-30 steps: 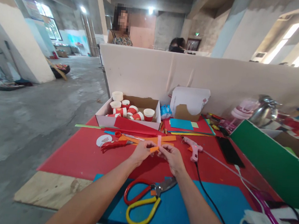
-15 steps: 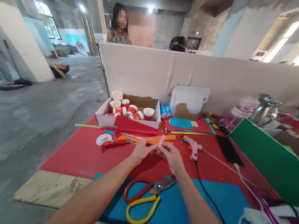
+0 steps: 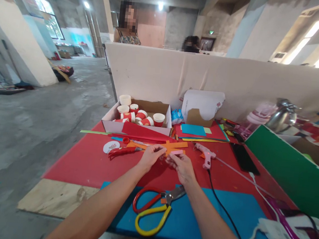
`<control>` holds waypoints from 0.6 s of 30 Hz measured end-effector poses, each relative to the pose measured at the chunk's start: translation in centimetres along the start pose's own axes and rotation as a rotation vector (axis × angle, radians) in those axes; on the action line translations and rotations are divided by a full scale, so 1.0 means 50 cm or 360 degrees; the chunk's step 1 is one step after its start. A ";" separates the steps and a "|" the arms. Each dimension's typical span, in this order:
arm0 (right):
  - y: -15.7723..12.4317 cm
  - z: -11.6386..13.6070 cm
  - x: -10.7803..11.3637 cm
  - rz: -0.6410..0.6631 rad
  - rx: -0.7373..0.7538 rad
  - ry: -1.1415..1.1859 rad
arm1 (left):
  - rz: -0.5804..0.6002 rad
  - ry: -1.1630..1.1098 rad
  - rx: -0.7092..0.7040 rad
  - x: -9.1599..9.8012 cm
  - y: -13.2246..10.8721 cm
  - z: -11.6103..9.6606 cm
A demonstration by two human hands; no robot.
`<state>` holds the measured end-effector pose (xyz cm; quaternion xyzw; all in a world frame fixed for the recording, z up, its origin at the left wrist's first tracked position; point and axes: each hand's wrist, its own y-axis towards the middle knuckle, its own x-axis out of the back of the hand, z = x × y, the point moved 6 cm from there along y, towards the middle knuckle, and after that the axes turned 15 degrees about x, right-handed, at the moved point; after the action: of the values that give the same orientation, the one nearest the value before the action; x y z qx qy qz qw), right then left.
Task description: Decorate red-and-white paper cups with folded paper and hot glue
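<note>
Over the red table covering, my right hand (image 3: 183, 167) pinches a small pink paper strip (image 3: 177, 151) that lies nearly level above its fingertips. My left hand (image 3: 150, 158) is just left of it, thumb and forefinger pressed together; whether anything is between them I cannot make out. Behind both hands are orange paper strips (image 3: 180, 146), partly covered by the fingers. A pink glue gun (image 3: 208, 158) lies right of my right hand. Large scissors with a red and a yellow handle (image 3: 154, 219) rest below my wrists on blue sheets (image 3: 195, 220). Red-handled pliers (image 3: 121, 152) lie to the left.
A box (image 3: 108, 125) of red and white paper cups stands at the back, below a white partition (image 3: 153, 70). Coloured paper (image 3: 194, 130) is stacked beside it. On the right are a phone (image 3: 244, 158), a green box side (image 3: 281, 172), white cables and a metal kettle (image 3: 282, 118). Two people are beyond the partition.
The pink strip has turned from steeply slanted between both hands to nearly level in my right hand. My left fingertips have drawn a little to the left, away from it.
</note>
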<state>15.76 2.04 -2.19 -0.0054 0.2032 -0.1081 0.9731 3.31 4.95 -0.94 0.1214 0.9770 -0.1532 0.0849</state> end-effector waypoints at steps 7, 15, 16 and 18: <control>0.003 0.000 0.004 -0.0049 0.0066 0.0104 | 0.0077 -0.0007 0.0084 -0.012 -0.002 0.007; -0.001 -0.002 0.000 0.0016 0.0040 0.0007 | 0.0040 -0.0070 -0.0019 -0.002 -0.002 -0.005; -0.001 -0.001 0.000 0.0027 0.0050 -0.0002 | 0.0036 -0.0049 -0.0024 -0.001 -0.001 -0.004; -0.002 0.002 -0.002 0.0059 0.0072 -0.0019 | 0.0016 -0.0009 -0.0025 0.001 0.001 -0.002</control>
<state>15.71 1.96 -2.05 0.0199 0.1948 -0.0946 0.9761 3.24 5.04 -0.85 0.1253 0.9773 -0.1454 0.0893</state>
